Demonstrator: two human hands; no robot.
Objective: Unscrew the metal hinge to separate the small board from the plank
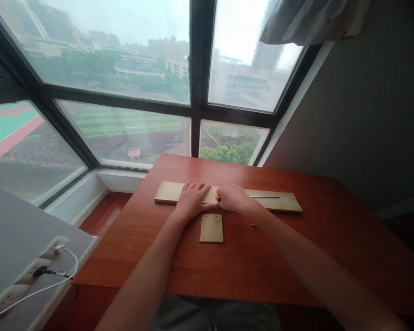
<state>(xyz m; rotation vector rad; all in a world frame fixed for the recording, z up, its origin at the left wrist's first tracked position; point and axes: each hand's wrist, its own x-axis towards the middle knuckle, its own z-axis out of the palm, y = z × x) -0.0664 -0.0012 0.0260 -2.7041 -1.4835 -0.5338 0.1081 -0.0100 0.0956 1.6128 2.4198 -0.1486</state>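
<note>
A long pale wooden board [276, 198] lies across the desk in front of me. My left hand [192, 198] presses flat on it, fingers spread, thumb pointing right. Beside it, my right hand [232, 197] is closed in a fist over the board around a yellow-handled tool [217, 197]; most of the handle is hidden. A thin dark metal shaft [265, 197] shows to the right of the fist, along the board; whether it belongs to the yellow handle is hidden. Nearer to me lies a small wooden piece [211, 228] with two holes at its far edge.
A tiny metal piece, perhaps a screw [254, 225], lies below my right wrist. The reddish wooden desk [141, 262] reaches toward the windows. At left, a white cable [31, 292] and a black plug [39, 271] hang by wall sockets. A curtain [313, 20] hangs upper right.
</note>
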